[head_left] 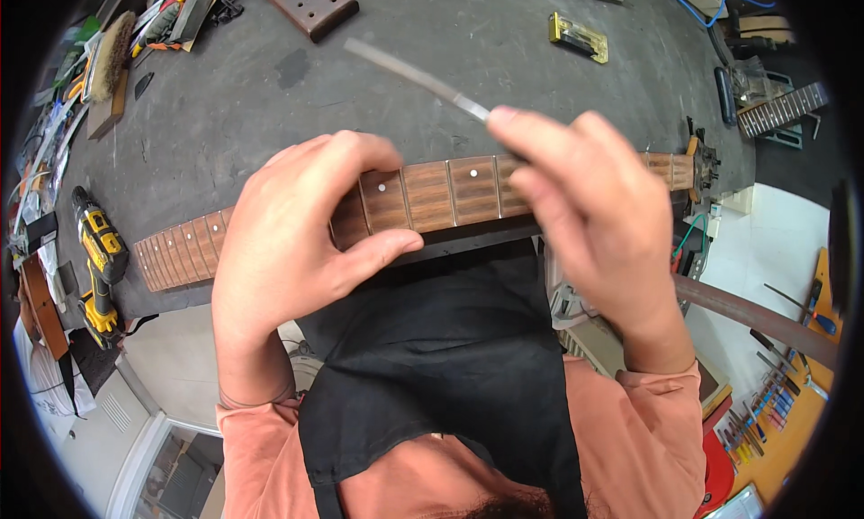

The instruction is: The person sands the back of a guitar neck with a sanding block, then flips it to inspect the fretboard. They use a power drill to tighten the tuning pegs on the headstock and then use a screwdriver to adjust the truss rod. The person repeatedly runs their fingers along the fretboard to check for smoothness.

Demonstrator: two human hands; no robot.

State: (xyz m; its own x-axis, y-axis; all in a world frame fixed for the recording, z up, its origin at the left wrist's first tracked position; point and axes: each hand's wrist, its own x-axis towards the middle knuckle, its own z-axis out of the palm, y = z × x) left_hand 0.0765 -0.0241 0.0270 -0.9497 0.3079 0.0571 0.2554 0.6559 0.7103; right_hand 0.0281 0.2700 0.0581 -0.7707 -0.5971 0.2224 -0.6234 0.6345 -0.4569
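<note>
A guitar neck (432, 195) with a brown wooden fretboard, metal frets and pale dot inlays lies across the near edge of the dark bench. My left hand (292, 208) is wrapped over it left of the middle, thumb on the near side and fingers on the far side. In my right hand (598, 208) is a slim flat metal file (405, 72), its handle hidden in my fist. The file's blade points up and to the left, above the bench and beyond the neck. My right hand is over the neck's right part and slightly blurred.
A yellow and black cordless drill (101, 240) lies at the left edge. A bristle brush (112, 60) and assorted tools crowd the far left. Across the bench are a brown block with holes (310, 4) and a small yellow-framed object (579, 38). Another fretted neck (783, 110) is at right.
</note>
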